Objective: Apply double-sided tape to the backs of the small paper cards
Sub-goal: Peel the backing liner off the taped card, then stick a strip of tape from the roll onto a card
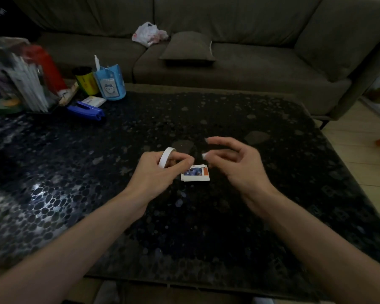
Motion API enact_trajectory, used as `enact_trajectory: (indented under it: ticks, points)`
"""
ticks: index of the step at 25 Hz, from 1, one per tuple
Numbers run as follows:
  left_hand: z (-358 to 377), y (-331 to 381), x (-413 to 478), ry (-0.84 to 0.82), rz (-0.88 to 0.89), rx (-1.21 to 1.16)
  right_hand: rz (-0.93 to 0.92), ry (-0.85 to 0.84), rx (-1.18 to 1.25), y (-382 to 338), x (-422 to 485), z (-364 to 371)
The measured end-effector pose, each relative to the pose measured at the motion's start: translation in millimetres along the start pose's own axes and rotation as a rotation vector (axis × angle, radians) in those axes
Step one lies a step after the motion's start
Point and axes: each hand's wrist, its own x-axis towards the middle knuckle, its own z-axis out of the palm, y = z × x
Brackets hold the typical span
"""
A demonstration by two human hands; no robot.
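The left hand point(156, 170) curls its fingers round a white roll of double-sided tape point(165, 157), held just above the black pebble-patterned table point(261, 216). The right hand point(237, 165) hovers beside it, fingers loosely curled and spread, gripping nothing that I can make out. A pale speck at the thumb tip is too blurred to name. Between the hands lies a small stack of paper cards point(195, 174), picture side up. The top card likely needs turning over first. Then draw a short strip and press it flat inside the card's edges. Farther off are a blue stapler point(86, 110), a blue pen holder point(110, 84) and a sofa point(239, 62).
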Motion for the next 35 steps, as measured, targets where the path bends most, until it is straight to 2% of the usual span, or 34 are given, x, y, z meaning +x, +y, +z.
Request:
enact_trajectory:
  ticks: [3,8,17,20,24,25,30,35]
  points:
    - [-1,1,0,0.025,-0.023,-0.011,-0.054,0.108,-0.576,2,16,-29]
    - [-1,2,-2,-0.006,-0.079,0.042,0.16,0.018,-0.924,24,28,-58]
    - [1,0,2,0.005,-0.082,0.027,0.028,0.111,-0.982,37,32,-56]
    - [0,-2,3,0.008,-0.066,0.029,0.009,0.033,-0.875,33,30,-49]
    - [-2,-1,2,-0.006,-0.071,0.04,-0.085,-0.077,-0.576,27,22,-24]
    - [-2,-1,2,-0.004,-0.071,0.041,-0.121,-0.085,-0.58,29,20,-14]
    - [-8,4,0,0.029,-0.101,0.05,-0.383,-0.183,-1.006,49,16,15]
    - [-14,1,1,0.052,-0.091,0.046,-0.59,-0.17,-1.138,59,17,24]
